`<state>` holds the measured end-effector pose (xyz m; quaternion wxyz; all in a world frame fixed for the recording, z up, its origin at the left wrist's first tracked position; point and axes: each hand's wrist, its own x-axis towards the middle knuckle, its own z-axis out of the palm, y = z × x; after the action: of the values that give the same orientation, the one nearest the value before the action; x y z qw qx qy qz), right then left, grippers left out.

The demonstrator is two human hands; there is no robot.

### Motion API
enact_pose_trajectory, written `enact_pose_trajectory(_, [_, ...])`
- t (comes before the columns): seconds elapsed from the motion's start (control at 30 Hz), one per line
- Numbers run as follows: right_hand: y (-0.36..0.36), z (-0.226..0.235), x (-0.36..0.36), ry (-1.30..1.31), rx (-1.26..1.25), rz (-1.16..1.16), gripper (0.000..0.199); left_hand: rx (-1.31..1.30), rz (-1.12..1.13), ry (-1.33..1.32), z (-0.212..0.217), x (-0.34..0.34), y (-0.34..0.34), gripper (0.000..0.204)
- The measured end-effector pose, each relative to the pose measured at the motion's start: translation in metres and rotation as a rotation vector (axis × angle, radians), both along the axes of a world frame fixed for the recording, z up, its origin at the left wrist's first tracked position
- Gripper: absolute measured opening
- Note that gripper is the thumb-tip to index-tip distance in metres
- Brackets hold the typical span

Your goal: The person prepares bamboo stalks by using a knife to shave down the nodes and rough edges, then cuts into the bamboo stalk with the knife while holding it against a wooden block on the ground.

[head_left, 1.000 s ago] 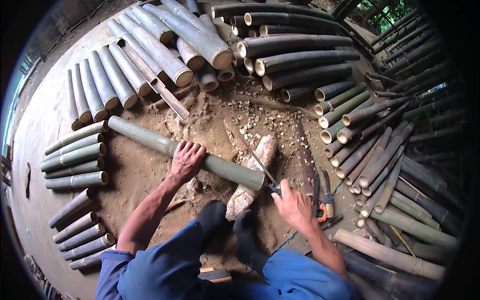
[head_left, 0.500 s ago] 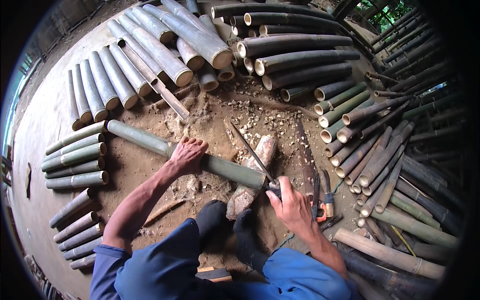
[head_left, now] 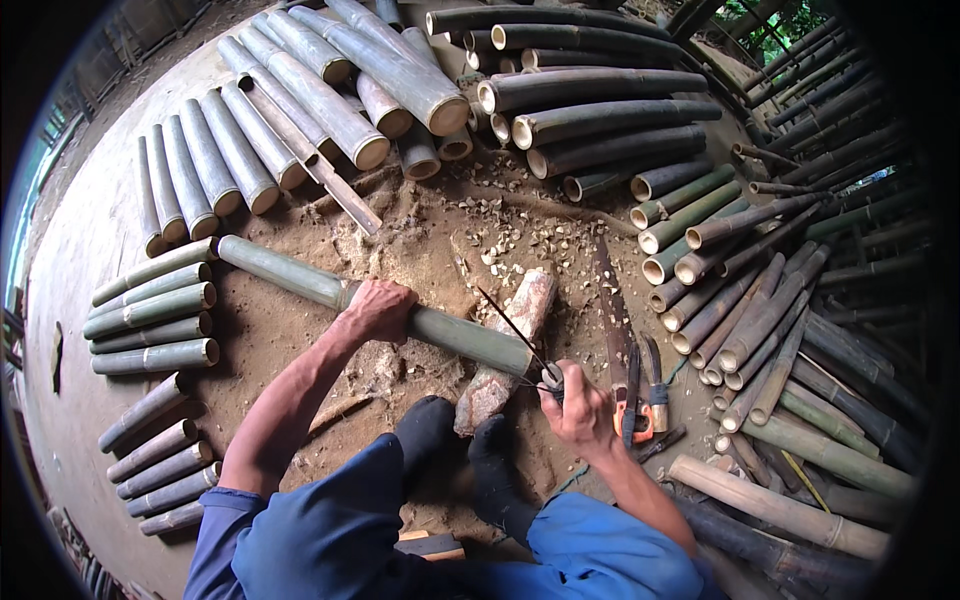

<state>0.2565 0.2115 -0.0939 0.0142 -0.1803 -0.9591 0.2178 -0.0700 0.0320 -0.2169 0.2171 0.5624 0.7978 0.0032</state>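
The bamboo tube (head_left: 468, 340) could roll or swivel, since it lies crosswise over the rounded log (head_left: 530, 298) and, as far as the view shows, only one hand steadies it. The left hand (head_left: 381, 311), left of the log, is wrapped over the tube; the right hand (head_left: 577, 402), right of the log, is closed round the handle of a long, narrow-bladed cutting tool (head_left: 512, 325). Its blade slants past the tube's right end; contact cannot be told. A slip off the slick skin might carry the edge toward the left hand or the dark-socked feet (head_left: 425, 430) at the log's near end.

The tube looks greyish green, straight and mostly smooth, with a node ring just beside the left hand. Its right end, by the log, shows a pale rim.
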Motion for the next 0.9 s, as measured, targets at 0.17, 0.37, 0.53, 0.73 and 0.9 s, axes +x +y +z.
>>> enact_pose_trajectory(0.17, [0.039,-0.033,0.012,-0.382,0.002,-0.114,0.03,-0.011,-0.026,-0.014,-0.003,-0.006,0.018,0.042])
enact_pose_trajectory(0.37, [-0.002,0.021,-0.001,0.078,-0.134,-0.043,0.029,0.214,0.067,0.075,-0.025,0.016,-0.012,0.039])
enact_pose_trajectory(0.53, [0.032,-0.037,0.025,-0.446,0.028,-0.134,0.035,0.368,0.071,0.132,-0.02,0.018,-0.007,0.034])
enact_pose_trajectory(0.73, [-0.001,0.033,-0.005,0.047,-0.156,-0.063,0.033,0.539,0.101,0.209,-0.034,0.029,-0.029,0.038])
enact_pose_trajectory(0.9, [0.03,-0.038,0.018,-0.499,0.022,-0.16,0.03,0.584,0.113,0.253,-0.036,0.038,-0.025,0.039])
